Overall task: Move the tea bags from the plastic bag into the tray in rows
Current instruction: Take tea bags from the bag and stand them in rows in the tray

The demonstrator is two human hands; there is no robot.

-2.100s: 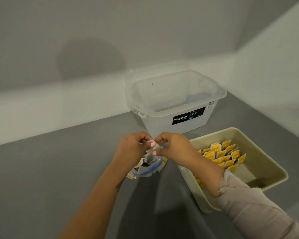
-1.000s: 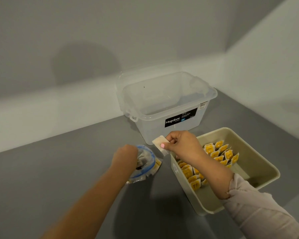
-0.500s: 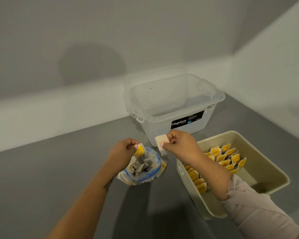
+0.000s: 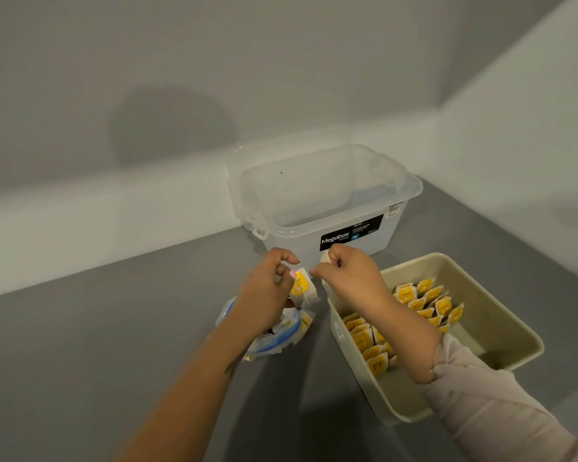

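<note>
The clear plastic storage box [image 4: 327, 198] carries a black label [image 4: 351, 232] on its front wall, printed in white with the brand "Megabox"; the smaller lines beside and under it are too fine to read. A small white sticker [image 4: 393, 211] at the label's upper right is illegible, as is the print on the yellow tea bag tags [image 4: 374, 353].

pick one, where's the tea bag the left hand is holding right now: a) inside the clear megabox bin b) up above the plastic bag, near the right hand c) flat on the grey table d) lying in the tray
b: the left hand pinches the tea bag above the plastic bag, close to the right hand, outside the tray.
</note>
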